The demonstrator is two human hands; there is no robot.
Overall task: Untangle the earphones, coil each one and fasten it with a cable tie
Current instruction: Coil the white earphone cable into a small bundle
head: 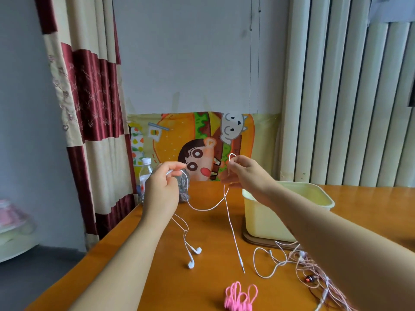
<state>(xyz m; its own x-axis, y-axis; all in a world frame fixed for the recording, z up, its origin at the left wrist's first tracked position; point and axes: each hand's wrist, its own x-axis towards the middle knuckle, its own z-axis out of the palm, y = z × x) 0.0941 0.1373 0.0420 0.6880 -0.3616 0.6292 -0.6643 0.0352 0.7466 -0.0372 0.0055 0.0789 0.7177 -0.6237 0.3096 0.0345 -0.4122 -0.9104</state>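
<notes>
My left hand (162,187) and right hand (244,173) each pinch the thin white earphone cable (211,207), which sags between them above the glossy orange tabletop (157,277); its rounded earbuds (194,257) rest there, fuzzy pink cable ties (241,296) nearer.

1. Place: a room in a home, domestic and not commercial.
2. Curtain (89,122): maroon and cream satin panels with embroidery, hung at left.
3. Vertical blinds (336,97): cream slats, at right.
4. Cartoon cloth (170,135): burger print, propped against the plain wall (190,52).
5. Wooden table (161,288): orange-brown, bearing a water bottle (145,173) and a yellow plastic tub (265,218).
</notes>
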